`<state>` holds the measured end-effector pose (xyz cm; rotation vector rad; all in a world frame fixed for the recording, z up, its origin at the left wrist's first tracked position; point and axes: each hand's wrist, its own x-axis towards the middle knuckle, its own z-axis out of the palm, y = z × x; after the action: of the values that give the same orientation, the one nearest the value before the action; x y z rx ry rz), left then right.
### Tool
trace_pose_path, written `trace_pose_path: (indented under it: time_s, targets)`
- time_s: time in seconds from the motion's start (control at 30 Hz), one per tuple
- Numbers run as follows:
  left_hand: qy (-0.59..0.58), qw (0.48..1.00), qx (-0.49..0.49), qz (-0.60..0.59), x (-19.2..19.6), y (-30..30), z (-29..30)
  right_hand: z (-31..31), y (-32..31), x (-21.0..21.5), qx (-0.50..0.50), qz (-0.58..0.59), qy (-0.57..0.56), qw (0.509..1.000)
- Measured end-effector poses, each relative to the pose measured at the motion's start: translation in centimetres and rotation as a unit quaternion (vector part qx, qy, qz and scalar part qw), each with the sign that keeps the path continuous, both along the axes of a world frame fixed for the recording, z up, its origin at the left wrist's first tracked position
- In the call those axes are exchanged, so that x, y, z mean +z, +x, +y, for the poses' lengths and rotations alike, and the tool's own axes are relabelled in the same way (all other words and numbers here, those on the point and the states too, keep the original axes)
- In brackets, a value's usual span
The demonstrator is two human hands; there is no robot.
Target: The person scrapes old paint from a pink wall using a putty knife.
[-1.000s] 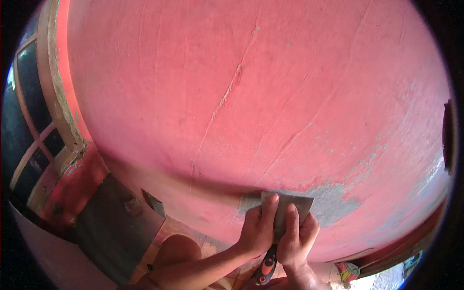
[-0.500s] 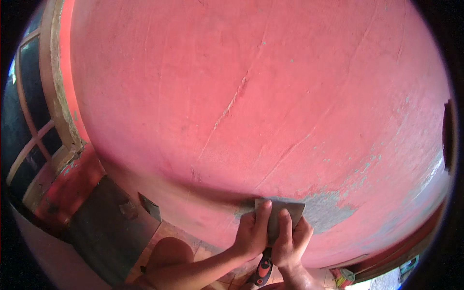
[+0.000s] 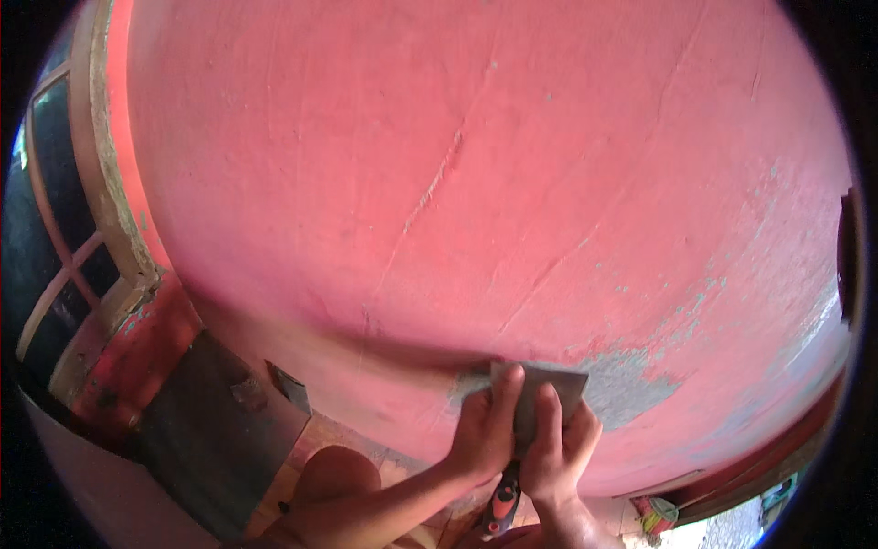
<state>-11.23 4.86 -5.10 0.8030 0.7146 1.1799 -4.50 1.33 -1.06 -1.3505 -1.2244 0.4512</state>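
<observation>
A wide scraper (image 3: 540,393) with a grey metal blade is gripped between my two hands, its broad edge up against the pink wall (image 3: 366,183). My left hand (image 3: 485,430) closes on the blade's left side, thumb flat along its face. On the other side my right hand (image 3: 553,457) holds it likewise, thumb pointing up. Below them hangs the black and red handle (image 3: 501,508). Around the blade shows a grey bare patch (image 3: 626,389) where the paint is off. The fingers behind the blade are partly hidden.
A wood-framed window (image 3: 64,229) stands at the left, above a dark panel (image 3: 219,430). My bent knee (image 3: 338,485) is over the tiled floor (image 3: 283,485). A raised crack (image 3: 430,192) runs down the wall. At lower right lies a colourful bundle (image 3: 656,517).
Both hands and the scraper have shifted slightly right and up in the picture, the blade edge still at the wall by the grey patch. The grip is the same.
</observation>
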Motion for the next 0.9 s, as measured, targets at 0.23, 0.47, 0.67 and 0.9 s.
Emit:
trace_pose_path:
  time_s: [0.23,0.47,0.67,0.9]
  targets:
    - [0.02,1.0,0.003,-0.02,-0.3,0.3,0.3,0.0,0.8,0.9,0.023,0.02,-0.048,0.998]
    - [0.032,0.999,-0.012,0.031,-1.1,1.1,-0.1,-0.1,0.9,-0.4,-0.034,0.044,0.018,0.998]
    - [0.032,0.998,0.033,0.033,-0.3,0.3,-0.1,-0.3,0.6,-0.4,-0.014,0.026,-0.006,1.0]
    - [0.017,0.999,0.027,-0.002,-0.2,-0.1,0.6,0.8,0.8,-0.2,-0.005,-0.024,-0.007,1.0]
